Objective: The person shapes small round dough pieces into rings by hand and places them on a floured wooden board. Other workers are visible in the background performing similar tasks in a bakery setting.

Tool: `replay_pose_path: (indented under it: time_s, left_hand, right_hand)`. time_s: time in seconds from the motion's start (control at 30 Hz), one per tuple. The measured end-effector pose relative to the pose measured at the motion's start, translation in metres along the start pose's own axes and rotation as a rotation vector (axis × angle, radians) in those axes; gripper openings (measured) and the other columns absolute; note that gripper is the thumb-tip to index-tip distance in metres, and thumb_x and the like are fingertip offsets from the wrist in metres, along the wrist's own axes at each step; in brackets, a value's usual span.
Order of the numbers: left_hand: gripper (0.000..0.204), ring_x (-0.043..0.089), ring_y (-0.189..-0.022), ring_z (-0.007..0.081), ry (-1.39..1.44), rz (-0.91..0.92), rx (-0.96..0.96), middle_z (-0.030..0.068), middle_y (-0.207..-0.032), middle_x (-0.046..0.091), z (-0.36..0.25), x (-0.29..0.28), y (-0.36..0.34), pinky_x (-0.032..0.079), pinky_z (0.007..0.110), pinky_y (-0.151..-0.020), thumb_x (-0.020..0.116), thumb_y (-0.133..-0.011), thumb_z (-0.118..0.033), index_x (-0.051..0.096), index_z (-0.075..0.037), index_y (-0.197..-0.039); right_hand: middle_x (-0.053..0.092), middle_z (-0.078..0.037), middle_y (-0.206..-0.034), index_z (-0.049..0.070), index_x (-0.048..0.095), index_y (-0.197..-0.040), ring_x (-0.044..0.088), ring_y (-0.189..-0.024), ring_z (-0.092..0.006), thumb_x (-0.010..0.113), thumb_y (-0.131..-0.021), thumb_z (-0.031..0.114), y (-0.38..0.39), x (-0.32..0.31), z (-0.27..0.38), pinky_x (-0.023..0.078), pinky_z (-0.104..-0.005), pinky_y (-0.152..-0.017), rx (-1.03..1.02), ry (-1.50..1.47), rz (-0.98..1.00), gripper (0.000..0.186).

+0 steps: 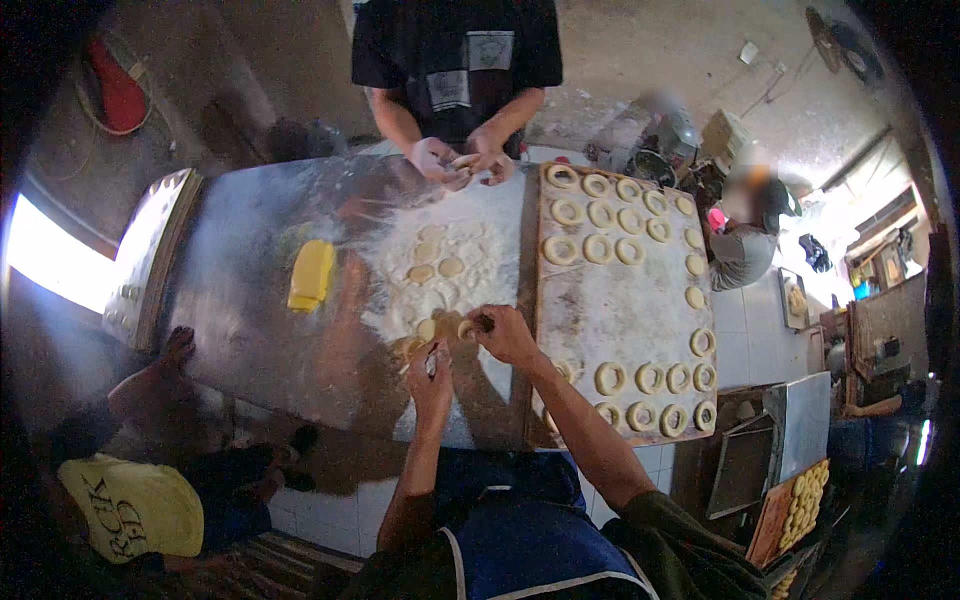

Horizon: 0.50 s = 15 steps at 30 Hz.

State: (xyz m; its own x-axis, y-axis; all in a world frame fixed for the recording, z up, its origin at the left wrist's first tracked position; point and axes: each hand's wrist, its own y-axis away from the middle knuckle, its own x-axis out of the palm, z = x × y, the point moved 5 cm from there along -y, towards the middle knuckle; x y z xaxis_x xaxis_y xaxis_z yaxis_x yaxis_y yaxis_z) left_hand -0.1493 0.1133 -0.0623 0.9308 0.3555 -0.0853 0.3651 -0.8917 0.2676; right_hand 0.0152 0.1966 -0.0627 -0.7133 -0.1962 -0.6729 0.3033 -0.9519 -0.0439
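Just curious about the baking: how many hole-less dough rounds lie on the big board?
4, along the right edge of the board: the farthest round, a second round, a third round and the nearest round. The right forearm may hide others.

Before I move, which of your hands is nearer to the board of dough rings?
Right. The right hand is just left of the board, its forearm crossing over it; the left hand is farther left, above the table.

Scuffed beige wall (630, 50), white tiled floor (735, 340), bright glare (60, 258) at far left.
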Motion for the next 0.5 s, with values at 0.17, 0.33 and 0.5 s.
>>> replay_pose_path:
  time_s: [0.17,0.33,0.5]
  left_hand:
    - [0.032,0.063,-0.099,0.0239,-0.287,-0.018,0.306,0.0172,-0.104,0.065,-0.011,-0.037,-0.005,0.054,0.037,-0.084,0.062,-0.094,-0.024,0.063,0.003,-0.111]
    - [0.03,0.064,-0.096,0.0243,-0.27,0.065,0.367,0.0171,-0.103,0.065,-0.022,-0.011,-0.011,0.052,0.036,-0.081,0.065,-0.092,-0.021,0.065,0.0,-0.112]
    - [0.022,0.061,-0.091,0.0138,-0.062,0.367,0.169,0.0082,-0.095,0.065,-0.02,0.021,-0.018,0.052,0.033,-0.078,0.06,-0.095,-0.015,0.064,0.002,-0.109]
  right_hand:
    - [0.066,-0.02,-0.078,-0.003,0.063,-0.082,0.065,-0.075,-0.0387,0.074,-0.075,0.017,-0.026,0.028,0.011,0.052,-0.0465,-0.068,-0.122,0.448,-0.227,0.025]
    - [0.066,-0.011,-0.078,-0.001,0.056,-0.082,0.064,-0.07,-0.0176,0.081,-0.07,0.012,-0.001,0.013,0.019,0.05,-0.0355,-0.062,0.223,-0.195,0.009,0.03]
    - [0.065,-0.01,-0.083,0.003,0.043,-0.113,0.063,-0.075,-0.0139,0.069,-0.075,-0.003,0.032,-0.008,0.045,0.051,-0.0293,-0.065,0.283,-0.738,-0.063,0.046]
